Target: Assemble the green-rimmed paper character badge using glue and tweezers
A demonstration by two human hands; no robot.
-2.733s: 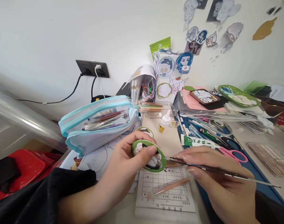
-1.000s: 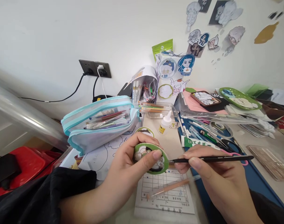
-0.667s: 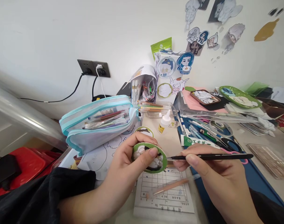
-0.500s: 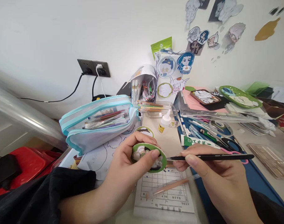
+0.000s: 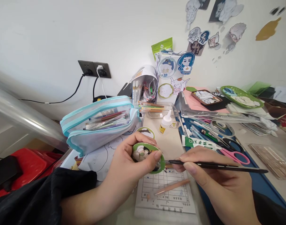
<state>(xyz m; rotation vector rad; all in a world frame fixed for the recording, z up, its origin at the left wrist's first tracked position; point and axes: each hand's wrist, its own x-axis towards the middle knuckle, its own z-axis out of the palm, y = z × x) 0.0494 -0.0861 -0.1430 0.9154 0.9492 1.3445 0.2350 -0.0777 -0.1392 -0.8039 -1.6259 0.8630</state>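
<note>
While my left hand (image 5: 133,159) keeps its pinch on the round green-bordered character disc (image 5: 143,150), thumb across the artwork and fingers behind, my right hand (image 5: 215,178) has just rolled its grip. The slim black tweezers (image 5: 218,166) lay nearly level half a second ago; now their back end dips lower and reaches farther right, and more of the pink-handled scissors (image 5: 228,153) shows behind my knuckles. The disc slides slightly left too, held up above the printed grid sheet (image 5: 166,212), and the points go with it, right at its right-hand edge. Whether they pinch that rim or merely touch it I can't tell; they're too fine from here. To my mind, the new angle means the detail work at the edge carries on from another approach, with the disc steadied. Beyond, the white glue bottle (image 5: 165,122) stands upright, and a second green-bordered disc (image 5: 145,129) lies flat behind my left hand.
</note>
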